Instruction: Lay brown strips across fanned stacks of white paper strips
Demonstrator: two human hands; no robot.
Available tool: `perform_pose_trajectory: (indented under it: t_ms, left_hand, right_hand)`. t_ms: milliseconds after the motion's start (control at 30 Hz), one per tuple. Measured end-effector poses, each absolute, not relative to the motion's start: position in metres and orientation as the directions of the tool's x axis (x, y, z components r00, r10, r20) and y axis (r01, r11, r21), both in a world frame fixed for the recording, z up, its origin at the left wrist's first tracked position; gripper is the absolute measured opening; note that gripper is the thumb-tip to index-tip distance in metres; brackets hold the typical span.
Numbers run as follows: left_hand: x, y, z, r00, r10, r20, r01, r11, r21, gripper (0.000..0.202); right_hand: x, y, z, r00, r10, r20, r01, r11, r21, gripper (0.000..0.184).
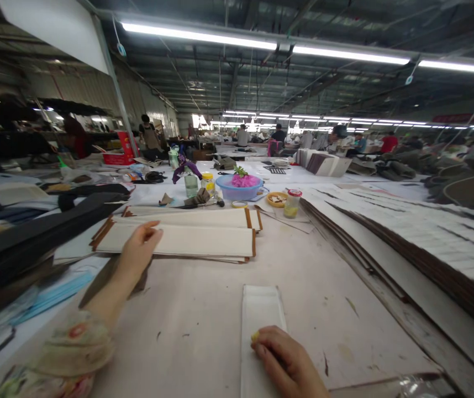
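Note:
My left hand (pixel 141 243) is over the left part of a stack of long cream-white strips (pixel 204 239) with brown ends. Its fingers reach out with the thumb apart, and nothing shows between them; whether they touch the top strip I cannot tell. Close in front of me, my right hand (pixel 284 356) is closed on a small yellow piece (pixel 254 336), mostly hidden by the fingers. That hand rests on or just above a single white strip (pixel 264 303), which lies lengthwise toward me on the board-covered table (pixel 195 309).
Layered white panels with dark brown edges (pixel 403 237) fill the right side. Behind the strips stand a blue basin (pixel 237 192), a red-lidded jar (pixel 292 204) and a yellow dish (pixel 276 199). Dark material (pixel 54 221) and a blue mask (pixel 57 298) lie left.

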State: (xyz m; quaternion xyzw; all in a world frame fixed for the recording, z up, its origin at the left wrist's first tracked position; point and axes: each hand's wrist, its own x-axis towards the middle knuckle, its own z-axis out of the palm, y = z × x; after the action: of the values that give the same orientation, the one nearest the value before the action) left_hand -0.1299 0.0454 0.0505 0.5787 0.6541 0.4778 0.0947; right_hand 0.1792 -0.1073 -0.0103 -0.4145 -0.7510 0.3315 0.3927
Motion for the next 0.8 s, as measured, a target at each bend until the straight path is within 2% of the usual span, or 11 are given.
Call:
perform_pose_trajectory:
  t_ms: [67,133,200,267,600,800]
  left_hand:
    - [-0.09,0.032,0.038,-0.105,0.917,0.384,0.566,-0.263,0.781,0.033]
    - [-0.052,0.014,0.02,0.092,0.946,0.311,0.524,-0.312,0.793,0.028]
    - [-0.026,-0.003,0.003,0.266,0.936,0.229,0.554,-0.343,0.758,0.023]
    - [-0.015,-0.013,-0.008,0.352,0.919,0.181,0.593,-0.368,0.716,0.022]
    - [-0.022,-0.01,-0.01,0.298,0.94,0.168,0.58,-0.318,0.749,0.029]
    - [-0.021,-0.012,-0.013,0.35,0.918,0.185,0.561,-0.364,0.743,0.036]
  right_hand:
    - [0.179,-0.108,-0.01,-0.351,0.878,0.325,0.36,0.447,-0.819,0.02]
    - [0.179,-0.109,-0.01,-0.347,0.879,0.327,0.357,0.447,-0.821,0.021]
    - [0.179,-0.109,-0.011,-0.345,0.882,0.323,0.357,0.441,-0.823,0.022]
    - [0.178,-0.109,-0.012,-0.343,0.883,0.321,0.357,0.438,-0.825,0.023]
    - [0.181,-0.111,-0.009,-0.359,0.891,0.278,0.35,0.404,-0.845,0.019]
    - [0.18,-0.112,-0.007,-0.35,0.899,0.264,0.333,0.383,-0.861,0.019]
